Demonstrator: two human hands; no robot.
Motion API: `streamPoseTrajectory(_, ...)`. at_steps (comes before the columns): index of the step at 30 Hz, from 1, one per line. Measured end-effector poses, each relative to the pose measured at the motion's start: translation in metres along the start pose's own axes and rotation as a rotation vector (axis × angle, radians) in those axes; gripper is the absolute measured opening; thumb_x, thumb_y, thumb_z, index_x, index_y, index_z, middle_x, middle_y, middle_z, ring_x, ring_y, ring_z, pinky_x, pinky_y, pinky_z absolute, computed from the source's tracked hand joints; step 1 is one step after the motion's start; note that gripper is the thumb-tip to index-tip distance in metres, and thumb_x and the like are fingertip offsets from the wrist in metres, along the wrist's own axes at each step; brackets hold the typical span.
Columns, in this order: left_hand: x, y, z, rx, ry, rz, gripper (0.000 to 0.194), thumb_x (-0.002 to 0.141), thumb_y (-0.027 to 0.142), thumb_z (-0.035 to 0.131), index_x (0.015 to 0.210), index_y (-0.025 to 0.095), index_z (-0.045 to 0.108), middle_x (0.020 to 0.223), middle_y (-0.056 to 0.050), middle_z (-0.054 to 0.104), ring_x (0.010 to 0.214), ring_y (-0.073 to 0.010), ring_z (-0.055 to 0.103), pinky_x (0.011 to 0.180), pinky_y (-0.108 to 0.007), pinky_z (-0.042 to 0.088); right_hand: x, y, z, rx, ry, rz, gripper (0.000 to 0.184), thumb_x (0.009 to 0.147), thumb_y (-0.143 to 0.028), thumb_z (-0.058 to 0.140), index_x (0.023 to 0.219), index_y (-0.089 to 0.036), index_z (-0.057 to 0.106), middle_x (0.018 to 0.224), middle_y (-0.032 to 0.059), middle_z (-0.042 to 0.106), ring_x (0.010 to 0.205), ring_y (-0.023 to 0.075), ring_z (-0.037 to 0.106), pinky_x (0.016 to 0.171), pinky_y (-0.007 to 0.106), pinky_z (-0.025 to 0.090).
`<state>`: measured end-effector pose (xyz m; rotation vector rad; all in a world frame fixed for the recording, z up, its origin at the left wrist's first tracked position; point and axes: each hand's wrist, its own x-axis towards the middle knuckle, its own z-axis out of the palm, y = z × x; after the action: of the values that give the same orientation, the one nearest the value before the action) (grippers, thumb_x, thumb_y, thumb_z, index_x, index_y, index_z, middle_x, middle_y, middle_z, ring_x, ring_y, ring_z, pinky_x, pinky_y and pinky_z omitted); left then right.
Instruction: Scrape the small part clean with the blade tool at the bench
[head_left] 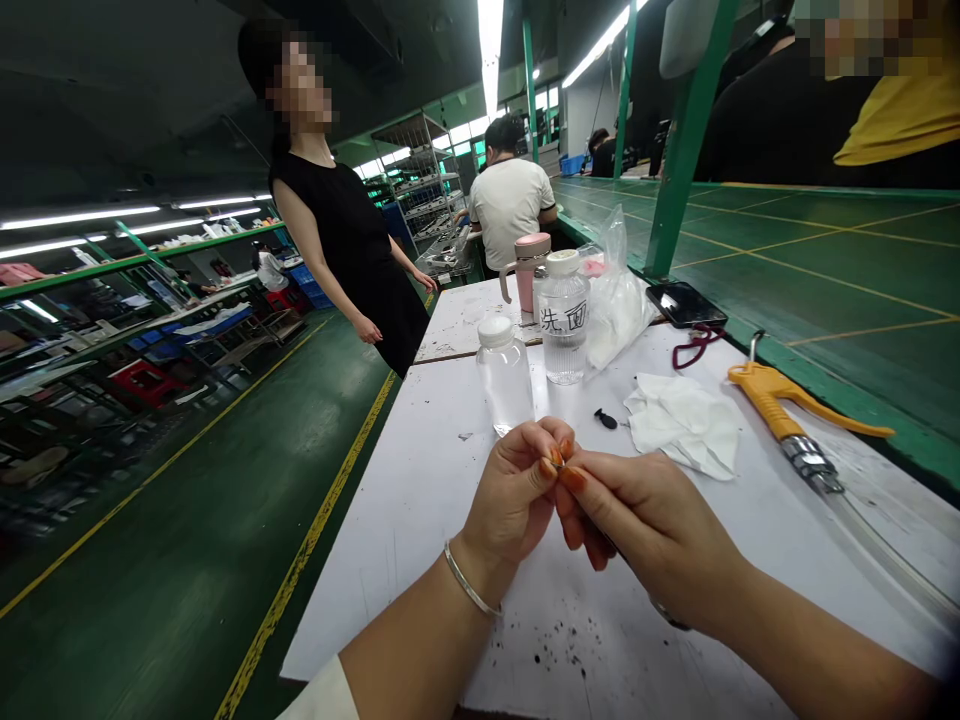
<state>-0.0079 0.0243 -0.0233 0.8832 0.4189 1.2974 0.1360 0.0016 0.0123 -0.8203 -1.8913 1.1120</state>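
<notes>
The left hand [511, 498] and right hand [646, 532] meet over the white table [375, 600], with their fingers curled and their fingertips [556, 456] pressed together in a tight pinch; the fingers hide whatever may lie between them, so I cannot tell what, if anything, is pinched. A metal bangle [470, 582] circles the left wrist, and black specks [564, 640] dot the table at 6 o'clock. Just past the fingertips at 1 o'clock lies a small black piece [605, 419], with a crumpled tissue [681, 426] beside it at 2 o'clock. At 3 o'clock, a yellow air gun [780, 402] rests near the table's right edge, its clear hose [889, 540] running toward the lower right. Straight ahead at 12 o'clock stand a clear bottle [504, 376] and a labeled bottle [563, 318], both white-capped, and they partly block the view of the table beyond. Behind them stands a pink flask [527, 268], and a plastic bag [615, 302] sits just to their right. A black phone [686, 305] with a red cord [696, 346] lies farther out at 1 o'clock. At 11 o'clock, a person in a black dress [349, 235] stands beside the table, and a seated person in a white shirt [510, 202] is farther off beyond its end.
</notes>
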Motion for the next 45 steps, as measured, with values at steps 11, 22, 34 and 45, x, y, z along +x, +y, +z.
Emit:
streamPoseTrajectory(11, -0.0002, 0.0000, 0.0012, -0.060, -0.019, -0.009, 0.040, 0.070, 0.035, 0.086, 0.065, 0.017, 0.051, 0.082, 0.002, 0.048, 0.065, -0.0056, 0.052, 0.061, -0.018, 0.049, -0.0002, 0.0050, 0.0031, 0.048, 0.012, -0.014, 0.045, 0.104, -0.031, 0.038, 0.067, -0.019, 0.058, 0.052, -0.0023, 0.058, 0.046, 0.0088, 0.055, 0.049, 0.020, 0.043)
streamPoseTrajectory(22, -0.0009, -0.0013, 0.0003, -0.116, -0.056, -0.002, 0.033, 0.074, 0.030, 0.083, 0.067, 0.016, 0.054, 0.084, 0.001, 0.051, 0.069, -0.0064, 0.056, 0.061, -0.017, 0.050, -0.0004, 0.0049, 0.0027, 0.047, 0.031, -0.020, 0.042, 0.103, -0.028, 0.039, 0.067, -0.018, 0.058, 0.052, -0.0030, 0.058, 0.045, 0.0077, 0.055, 0.048, 0.018, 0.043)
streamPoseTrajectory(34, -0.0012, -0.0006, 0.0002, -0.069, -0.025, -0.031, 0.039, 0.071, 0.035, 0.084, 0.067, 0.016, 0.051, 0.083, 0.002, 0.051, 0.062, -0.0059, 0.055, 0.056, -0.019, 0.050, 0.0010, 0.0011, 0.0005, 0.001, 0.017, -0.033, 0.042, 0.103, -0.024, 0.040, 0.066, -0.018, 0.059, 0.051, -0.0046, 0.058, 0.044, 0.0062, 0.056, 0.047, 0.017, 0.042)
streamPoseTrajectory(45, -0.0010, 0.0005, 0.0002, -0.087, -0.049, -0.020, 0.030, 0.074, 0.028, 0.083, 0.068, 0.016, 0.056, 0.087, 0.001, 0.052, 0.070, -0.0068, 0.057, 0.062, -0.019, 0.050, 0.0002, 0.0047, -0.0002, -0.083, 0.023, -0.047, 0.041, 0.102, -0.023, 0.039, 0.065, -0.018, 0.057, 0.049, -0.0051, 0.057, 0.044, 0.0057, 0.055, 0.050, 0.016, 0.042)
